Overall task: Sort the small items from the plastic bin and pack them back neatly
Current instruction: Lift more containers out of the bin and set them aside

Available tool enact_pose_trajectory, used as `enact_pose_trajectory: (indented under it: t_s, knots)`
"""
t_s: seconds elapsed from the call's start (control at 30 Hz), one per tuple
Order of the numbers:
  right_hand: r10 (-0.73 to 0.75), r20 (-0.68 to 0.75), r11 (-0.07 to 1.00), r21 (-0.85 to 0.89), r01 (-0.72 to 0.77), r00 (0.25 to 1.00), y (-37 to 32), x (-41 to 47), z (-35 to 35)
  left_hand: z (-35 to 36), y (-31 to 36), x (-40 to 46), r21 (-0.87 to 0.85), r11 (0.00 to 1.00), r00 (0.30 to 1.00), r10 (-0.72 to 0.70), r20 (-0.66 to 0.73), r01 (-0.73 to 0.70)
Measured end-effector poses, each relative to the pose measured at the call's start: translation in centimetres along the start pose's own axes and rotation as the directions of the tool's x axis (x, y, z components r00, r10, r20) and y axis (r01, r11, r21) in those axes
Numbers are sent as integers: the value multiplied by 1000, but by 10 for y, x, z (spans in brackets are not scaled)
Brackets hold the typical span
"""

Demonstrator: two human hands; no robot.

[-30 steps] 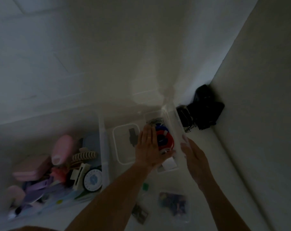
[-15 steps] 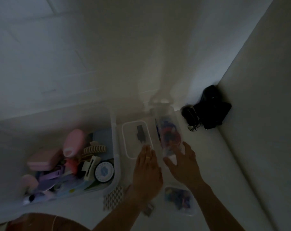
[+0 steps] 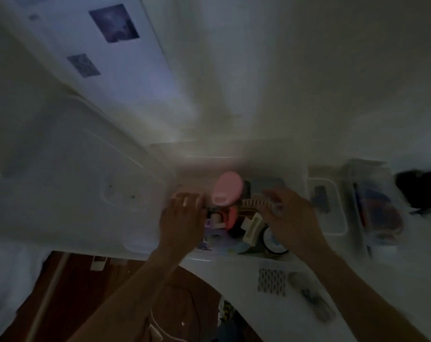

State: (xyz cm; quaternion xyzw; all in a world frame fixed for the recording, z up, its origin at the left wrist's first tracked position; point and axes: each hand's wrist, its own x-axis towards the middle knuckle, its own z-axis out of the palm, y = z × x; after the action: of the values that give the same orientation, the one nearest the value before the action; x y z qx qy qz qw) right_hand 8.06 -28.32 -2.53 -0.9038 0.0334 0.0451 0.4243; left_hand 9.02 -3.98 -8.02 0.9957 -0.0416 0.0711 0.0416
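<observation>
Clear, thin plastic for the bin (image 3: pixel 234 255), so likely light and a little flexible at the walls; sits at the near edge of the white table (image 3: pixel 234 272), heaped with small items. Pink oval case (image 3: pixel 226 188) uppermost at the back, smooth and probably slippery, best taken across its narrow sides. Cream comb-like clip (image 3: pixel 255 202) just right of it, stiff with toothed edges, apt to snag on neighbours, so better lifted by its spine. Cream rectangular piece (image 3: pixel 252 229) and a round black-rimmed disc (image 3: pixel 273 243) lower right, partly covered. Left hand (image 3: pixel 182 218) over the bin's left side, fingers bent downward toward the pile; blurred, so cannot tell whether anything is pinched. Right hand (image 3: pixel 291 218) over the right side, fingers loosely spread above the clip and disc, apparently holding nothing, though motion blur leaves that unsure. Shallow clear tray (image 3: pixel 340 228) just right of the bin with one dark item inside; narrow clear box (image 3: pixel 377 213) of coloured pieces beyond it. Large white lid (image 3: pixel 73 181) to the left, leaning over the table edge. Small mesh patch (image 3: pixel 271 281) on the table in front. Judged early in sorting: most items not yet out of the bin.
</observation>
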Motion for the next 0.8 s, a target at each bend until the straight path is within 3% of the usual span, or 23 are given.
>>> enact_pose_trajectory:
  t_s: [0.1,0.17,0.3,0.43,0.67,0.8]
  knots:
    - [127,227,990,-88,-109,966,-5,51,55,26,-52,22,-25,974,938,-210,276,225]
    - [191,247,979,-123,-165,950,-2,86,86,39,-72,41,-42,951,883,-266,387,305]
    - [323,201,935,-217,-280,925,7,134,131,57,-72,68,-87,956,899,-229,374,280]
    - [335,193,874,-430,-227,922,8,153,155,78,-74,79,-93,943,833,-233,502,320]
    - [209,100,919,-359,-161,973,-1,142,157,58,-83,71,-251,893,874,-248,418,373]
    - [204,-109,977,-47,-210,973,-20,127,131,26,-86,68,-357,879,931,-216,293,317]
